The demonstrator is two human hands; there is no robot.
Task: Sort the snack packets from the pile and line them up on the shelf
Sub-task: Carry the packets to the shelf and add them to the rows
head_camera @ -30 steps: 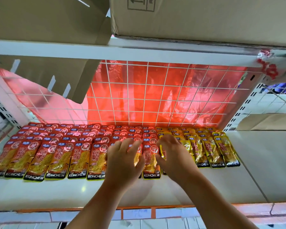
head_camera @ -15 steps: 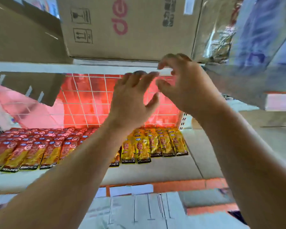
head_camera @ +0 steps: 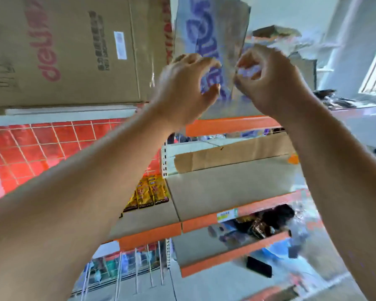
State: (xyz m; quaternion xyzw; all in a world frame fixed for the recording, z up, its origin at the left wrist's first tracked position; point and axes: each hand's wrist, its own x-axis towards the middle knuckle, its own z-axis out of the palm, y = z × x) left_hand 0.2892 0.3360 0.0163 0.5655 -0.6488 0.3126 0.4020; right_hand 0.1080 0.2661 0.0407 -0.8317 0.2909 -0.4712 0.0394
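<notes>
Hovering side by side, left hand (head_camera: 182, 90) and right hand (head_camera: 271, 83) curled at silvery blue-lettered foil bag (head_camera: 226, 35); grip unclear, contents hidden.

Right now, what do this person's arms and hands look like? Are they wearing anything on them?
Both arms are bare as far as the picture shows. No sleeve appears on the left forearm or the right forearm. The left hand and right hand are ungloved. I see no watch, bracelet or ring, though motion blur could hide a thin ring.
</notes>
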